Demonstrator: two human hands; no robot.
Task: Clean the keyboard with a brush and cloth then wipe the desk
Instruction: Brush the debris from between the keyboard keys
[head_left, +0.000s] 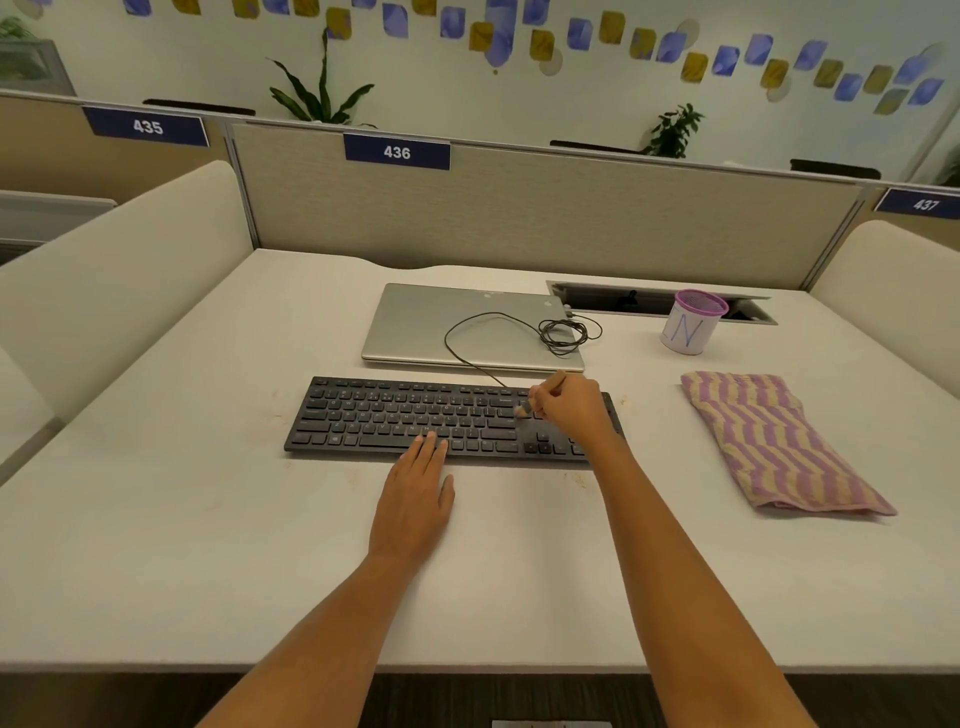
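A black keyboard (395, 415) lies across the middle of the white desk (208, 545). My right hand (569, 408) pinches a small wooden brush (540, 396) over the keyboard's right part, bristles down on the keys. My left hand (415, 493) lies flat on the desk, its straight fingertips resting on the keyboard's front edge. A folded cloth (779, 447) with pink and tan stripes lies on the desk to the right, apart from both hands.
A shut silver laptop (415, 327) sits behind the keyboard with the coiled keyboard cable (563, 332) on its lid. A purple mesh cup (693, 322) stands at the back right by a cable slot (623, 301). Partition walls enclose the desk on three sides.
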